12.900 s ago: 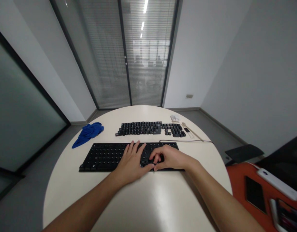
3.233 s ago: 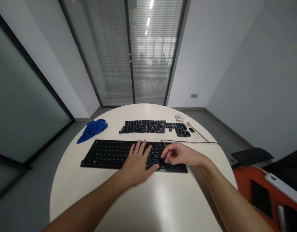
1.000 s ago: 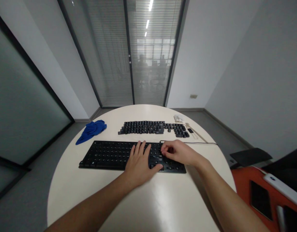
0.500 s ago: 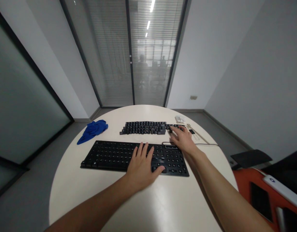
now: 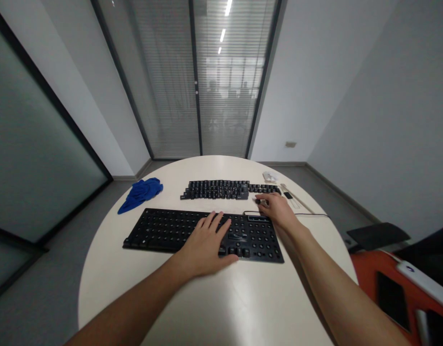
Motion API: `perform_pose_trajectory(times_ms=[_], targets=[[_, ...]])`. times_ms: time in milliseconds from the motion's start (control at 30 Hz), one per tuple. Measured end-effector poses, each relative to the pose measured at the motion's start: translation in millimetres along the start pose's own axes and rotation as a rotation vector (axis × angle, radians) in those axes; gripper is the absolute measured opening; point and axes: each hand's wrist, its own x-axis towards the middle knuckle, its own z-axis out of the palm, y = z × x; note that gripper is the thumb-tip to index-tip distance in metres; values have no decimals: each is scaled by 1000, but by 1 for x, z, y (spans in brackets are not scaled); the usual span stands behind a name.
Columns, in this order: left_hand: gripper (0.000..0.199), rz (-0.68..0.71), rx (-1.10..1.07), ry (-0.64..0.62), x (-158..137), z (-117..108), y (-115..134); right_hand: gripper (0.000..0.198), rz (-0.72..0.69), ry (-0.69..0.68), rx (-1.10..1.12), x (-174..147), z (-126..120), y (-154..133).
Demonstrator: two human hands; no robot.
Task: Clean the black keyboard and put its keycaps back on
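Note:
A black keyboard (image 5: 164, 229) with most of its keycaps off lies across the table, a few caps in place by its arrow keys. My left hand (image 5: 203, 245) rests on it right of the middle, fingers stretched and apart, thumb near the front edge. Beyond the keyboard, loose black keycaps (image 5: 214, 189) are laid out in rows, with a smaller group (image 5: 263, 188) to their right. In front of that group my right hand (image 5: 277, 207) has its fingers pinched together on a small dark keycap (image 5: 257, 201), partly hidden by the fingertips.
A crumpled blue cloth (image 5: 141, 192) lies on the left of the round white table (image 5: 221, 298). At the far right are a clear plastic bag (image 5: 270, 177), a thin stick (image 5: 301, 199) and a cable (image 5: 311, 215). An orange chair (image 5: 369, 274) holding a phone (image 5: 392, 300) stands right.
My right hand has drawn back slightly from the small keycap group, its fingers closing into a pinch. My left hand has slid a little left, uncovering the caps by the arrow keys.

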Motion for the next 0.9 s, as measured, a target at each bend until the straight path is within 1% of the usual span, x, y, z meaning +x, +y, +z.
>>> perform_pose_trajectory(times_ms=[100,233,367,400,467,533,567,667,733,800,900], targets=[[97,24,-4,-44,1,-1,-5,32,-15,-2,-1,-1,-2,2],[97,28,-14,-44,3,1,-5,28,-15,40,23,-4,-7,0],[96,37,-31,-22,3,2,-6,28,-33,154,169,-10,-15,-10],[96,39,-35,-22,3,3,-6,27,-47,167,216,-12,-17,-14],[96,40,-34,-21,3,4,-6,25,-76,150,319,-17,-18,-23],[96,43,-23,-13,2,6,-7,23,-95,77,442,-22,-19,-32],[96,48,-17,-5,2,7,-8,22,-112,13,514,-25,-20,-37],[96,79,-11,1,1,6,-13,25,-189,-252,727,-34,-25,-50],[94,100,-15,-16,1,3,-17,29,-224,-401,810,-39,-31,-56],[90,111,-18,-33,0,0,-20,29,-283,-478,819,-42,-35,-58],[88,115,-27,-34,1,-3,-21,26,-357,-513,787,-44,-37,-58]])
